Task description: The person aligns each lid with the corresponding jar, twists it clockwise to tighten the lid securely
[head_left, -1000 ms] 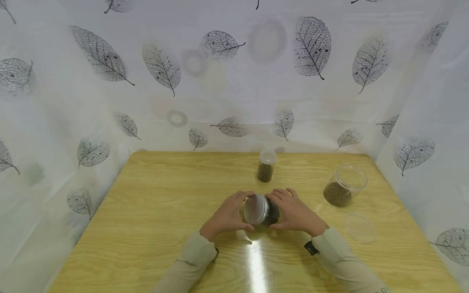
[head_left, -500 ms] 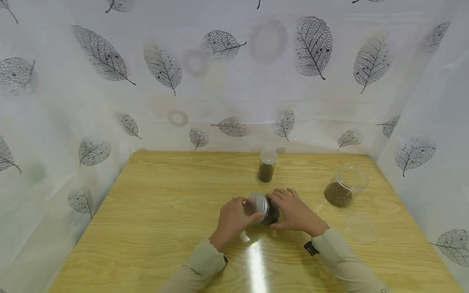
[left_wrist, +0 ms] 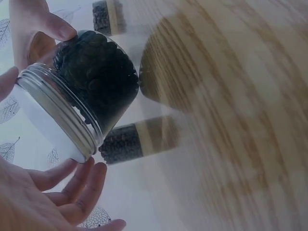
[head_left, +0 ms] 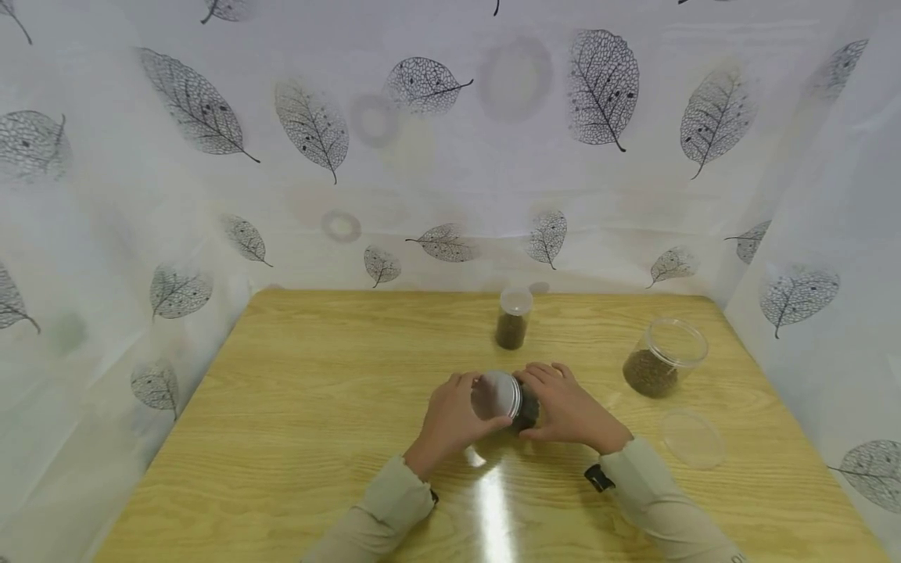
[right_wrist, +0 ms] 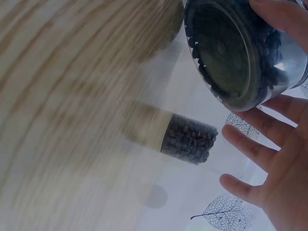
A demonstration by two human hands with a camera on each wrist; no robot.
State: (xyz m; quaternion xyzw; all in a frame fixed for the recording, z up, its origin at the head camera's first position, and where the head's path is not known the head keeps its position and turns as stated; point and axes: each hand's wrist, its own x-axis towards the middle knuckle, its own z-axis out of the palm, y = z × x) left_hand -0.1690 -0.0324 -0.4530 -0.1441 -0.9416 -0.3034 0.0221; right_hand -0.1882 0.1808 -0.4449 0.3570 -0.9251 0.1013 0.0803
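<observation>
Leaning toward nine o'clock, the jar is gripped there by the left hand, at three by the right hand.

Even light is filling the head view — a white streak of glare is shining on the table — while both wrist views are looking dimmer, bluish and hazy (wood grain blurring).
</observation>
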